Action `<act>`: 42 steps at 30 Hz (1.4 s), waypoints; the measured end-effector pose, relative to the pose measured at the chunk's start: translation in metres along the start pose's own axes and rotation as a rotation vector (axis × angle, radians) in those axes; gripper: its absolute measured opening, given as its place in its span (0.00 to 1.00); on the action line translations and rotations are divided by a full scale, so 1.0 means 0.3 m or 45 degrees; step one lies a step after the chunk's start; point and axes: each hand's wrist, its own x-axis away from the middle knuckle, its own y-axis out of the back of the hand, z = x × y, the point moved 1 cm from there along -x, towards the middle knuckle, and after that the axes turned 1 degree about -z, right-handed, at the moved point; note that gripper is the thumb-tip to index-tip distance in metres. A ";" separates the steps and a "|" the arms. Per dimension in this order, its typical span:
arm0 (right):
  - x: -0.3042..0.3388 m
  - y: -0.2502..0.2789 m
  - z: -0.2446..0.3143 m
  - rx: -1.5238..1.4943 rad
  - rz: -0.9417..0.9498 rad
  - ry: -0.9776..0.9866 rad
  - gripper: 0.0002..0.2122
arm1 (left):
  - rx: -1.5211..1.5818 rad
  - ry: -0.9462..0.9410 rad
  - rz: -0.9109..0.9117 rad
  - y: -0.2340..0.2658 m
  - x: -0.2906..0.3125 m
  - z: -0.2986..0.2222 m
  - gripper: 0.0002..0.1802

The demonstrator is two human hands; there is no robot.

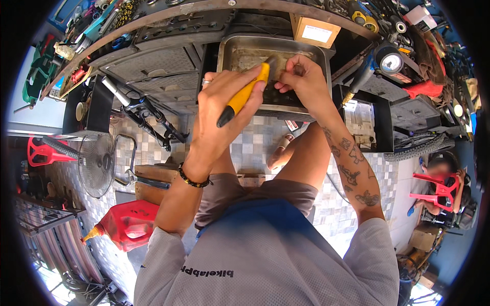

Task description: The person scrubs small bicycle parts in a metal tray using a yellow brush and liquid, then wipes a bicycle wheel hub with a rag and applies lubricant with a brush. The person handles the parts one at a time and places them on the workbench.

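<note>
My left hand (217, 99) is wrapped round a tool with a yellow-and-black handle (248, 93). The tool points up and to the right; its short greyish tip is too unclear for me to name its kind. Close by on the right, my right hand (303, 81) has its fingers pinched together, and whatever is between them is too small or hidden to make out. Both hands are over a shallow rectangular metal tray (270, 41) with a stained bottom. The right fingertips lie just beside the tool's tip, a small gap apart.
A wooden box (315, 31) stands behind the tray, and a round dial gauge (391, 62) is to the right. At left are a bicycle fork (145, 112), a fan (97, 166) and a red jug (130, 224). Another person sits at far right by a red chair (436, 191).
</note>
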 end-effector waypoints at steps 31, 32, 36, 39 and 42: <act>-0.014 0.022 0.024 0.116 -0.012 0.105 0.10 | 0.044 0.130 -0.105 -0.009 0.008 0.022 0.14; -0.016 0.025 0.027 0.108 -0.021 0.121 0.10 | 0.026 0.113 -0.058 -0.009 0.008 0.025 0.14; -0.017 0.034 0.036 0.119 -0.051 0.104 0.10 | 0.035 0.231 -0.086 -0.002 0.013 0.045 0.13; -0.012 0.028 0.034 -0.011 0.001 0.021 0.11 | 0.019 0.186 -0.107 -0.002 0.007 0.052 0.13; -0.006 0.018 0.034 -0.122 0.046 -0.039 0.11 | 0.016 0.179 -0.116 0.000 -0.004 0.049 0.13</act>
